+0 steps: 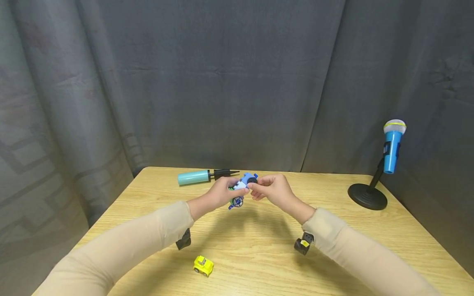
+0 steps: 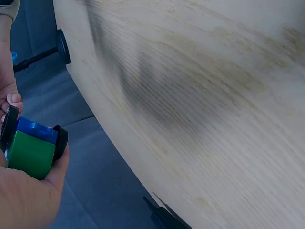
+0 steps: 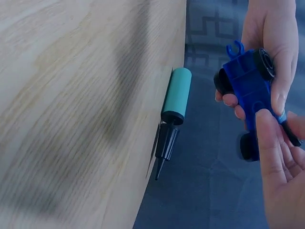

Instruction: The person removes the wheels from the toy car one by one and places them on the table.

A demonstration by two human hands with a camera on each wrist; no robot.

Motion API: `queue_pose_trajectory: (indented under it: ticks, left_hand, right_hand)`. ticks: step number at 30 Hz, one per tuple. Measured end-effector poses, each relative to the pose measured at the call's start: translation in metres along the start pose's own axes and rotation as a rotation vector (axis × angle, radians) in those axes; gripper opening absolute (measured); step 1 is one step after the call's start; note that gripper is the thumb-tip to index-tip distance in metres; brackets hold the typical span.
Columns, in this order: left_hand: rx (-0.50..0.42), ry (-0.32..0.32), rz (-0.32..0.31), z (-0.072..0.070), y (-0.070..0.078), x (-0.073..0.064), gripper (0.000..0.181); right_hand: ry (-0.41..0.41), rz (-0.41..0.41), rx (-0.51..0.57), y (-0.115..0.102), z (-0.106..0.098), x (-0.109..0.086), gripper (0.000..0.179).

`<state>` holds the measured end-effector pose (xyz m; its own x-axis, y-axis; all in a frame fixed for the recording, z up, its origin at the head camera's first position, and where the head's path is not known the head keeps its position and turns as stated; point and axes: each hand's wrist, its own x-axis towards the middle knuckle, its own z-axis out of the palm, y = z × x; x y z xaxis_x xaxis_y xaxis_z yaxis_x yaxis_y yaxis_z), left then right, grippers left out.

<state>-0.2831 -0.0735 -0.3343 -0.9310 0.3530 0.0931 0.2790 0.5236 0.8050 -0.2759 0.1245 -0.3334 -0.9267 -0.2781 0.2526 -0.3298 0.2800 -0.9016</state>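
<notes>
A blue toy truck (image 1: pixel 242 183) with black wheels and a white part is held up over the far part of the table. My left hand (image 1: pixel 221 191) grips its rear. In the left wrist view a green block (image 2: pixel 31 155) sits on the truck between two wheels. The right wrist view shows the blue underside (image 3: pixel 248 86) with a hook at one end. My right hand (image 1: pixel 275 190) pinches the other end at a black wheel (image 1: pixel 252 180), thumb on the near side. Part of the truck is hidden behind the fingers.
A teal hand pump (image 1: pixel 194 177) with a black nozzle lies near the table's back edge. A small yellow toy car (image 1: pixel 203 266) stands near the front. At the right, a blue microphone (image 1: pixel 392 150) rests on a black stand (image 1: pixel 367 196). Grey curtains (image 1: pixel 222 82) hang behind the table.
</notes>
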Motion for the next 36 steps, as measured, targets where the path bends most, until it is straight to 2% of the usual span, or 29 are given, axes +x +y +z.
queue_pose_trajectory:
  ticks: [3, 8, 14, 17, 24, 28, 36]
  left_hand:
    - [-0.002, 0.01, -0.001, 0.0, -0.002, 0.001, 0.042]
    - [-0.016, 0.007, 0.026, -0.003, -0.004, 0.001, 0.035]
    - [-0.001, 0.013, 0.002, -0.005, -0.006, -0.002, 0.04]
    - [0.01, 0.023, -0.015, -0.005, -0.008, -0.003, 0.043]
    - [-0.014, 0.037, -0.077, -0.003, -0.016, -0.001, 0.041]
    - [-0.026, 0.043, -0.095, -0.004, -0.018, -0.002, 0.04]
    - [-0.039, 0.05, -0.138, -0.004, -0.019, -0.005, 0.039]
  right_hand:
    - [-0.012, -0.002, -0.001, 0.001, 0.0, 0.002, 0.028]
    - [-0.088, 0.02, 0.026, 0.0, -0.002, 0.001, 0.028]
    - [-0.229, 0.017, 0.033, 0.0, -0.009, -0.001, 0.029]
    - [-0.256, 0.039, 0.058, 0.001, -0.013, 0.0, 0.032]
    - [-0.173, 0.129, 0.134, 0.005, -0.02, 0.005, 0.031]
    - [-0.121, 0.171, 0.224, 0.009, -0.022, 0.009, 0.026]
    - [-0.065, 0.267, 0.378, 0.019, -0.026, 0.02, 0.017]
